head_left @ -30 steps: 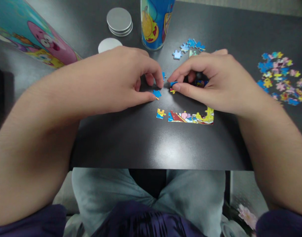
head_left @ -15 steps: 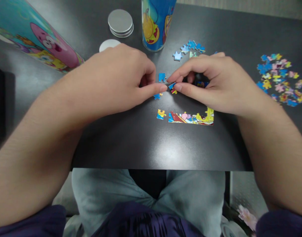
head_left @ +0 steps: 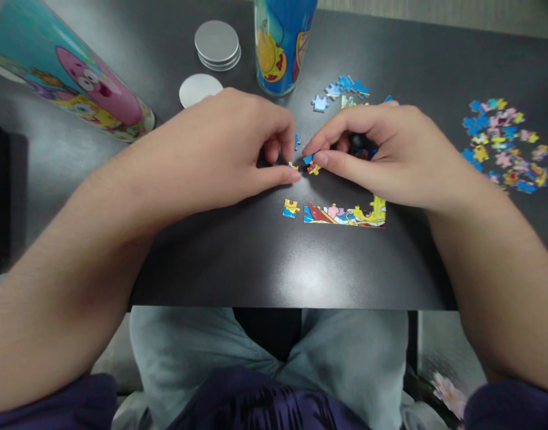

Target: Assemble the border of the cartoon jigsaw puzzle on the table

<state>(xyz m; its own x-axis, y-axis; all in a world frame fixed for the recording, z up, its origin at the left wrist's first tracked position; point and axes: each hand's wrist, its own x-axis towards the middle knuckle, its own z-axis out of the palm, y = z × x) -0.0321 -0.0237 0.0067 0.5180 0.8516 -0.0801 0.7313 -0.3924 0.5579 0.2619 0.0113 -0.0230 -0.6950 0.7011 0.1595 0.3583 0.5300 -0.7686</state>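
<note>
My left hand (head_left: 256,152) has its thumb and fingertips closed around a small jigsaw piece (head_left: 293,166), of which only a yellow edge shows. Another blue piece (head_left: 297,142) is mostly hidden behind those fingers. Just to the right, my right hand (head_left: 372,146) pinches a blue, red and yellow jigsaw piece (head_left: 312,165) between thumb and forefinger, a small gap away from the left fingertips. Below the hands lie a loose yellow and blue piece (head_left: 290,208) and a joined strip of pieces (head_left: 343,215) that turns up at its right end.
A scattered pile of jigsaw pieces (head_left: 504,146) lies at the right, and a few blue pieces (head_left: 345,87) lie behind my right hand. A blue cartoon tin (head_left: 282,48) stands at the back; a larger one (head_left: 80,77) is at the left. Silver lids (head_left: 217,42) and a white disc (head_left: 199,89) rest between.
My left hand has shifted slightly right and closed over the small piece beside its thumb, covering most of the blue one behind. The piece in my right hand has tilted a little.
</note>
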